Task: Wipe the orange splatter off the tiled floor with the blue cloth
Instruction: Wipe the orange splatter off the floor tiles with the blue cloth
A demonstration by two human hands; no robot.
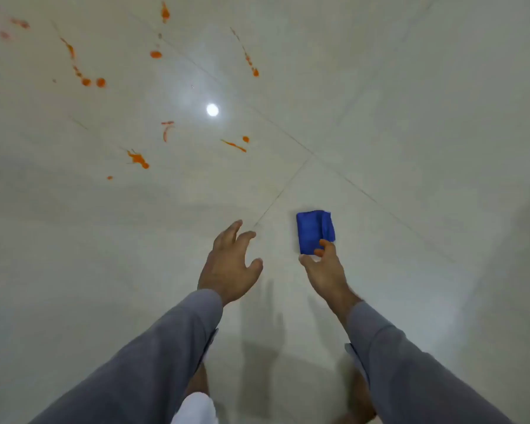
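Pale glossy tiled floor [410, 102] fills the view, with orange splatter [138, 159] scattered up and to the left. A folded blue cloth [314, 229] lies on the tile straight ahead of the right hand [323, 266], its long side pointing away from the person. That hand's thumb and fingertips meet the cloth's near edge, though whether they already pinch it is unclear. The left hand [231, 264] hovers spread and empty, well short of the stains.

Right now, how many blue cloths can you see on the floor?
1. The blue cloth lies folded on the tiled floor, right of centre, at the right hand, whose fingers overlap its near edge.
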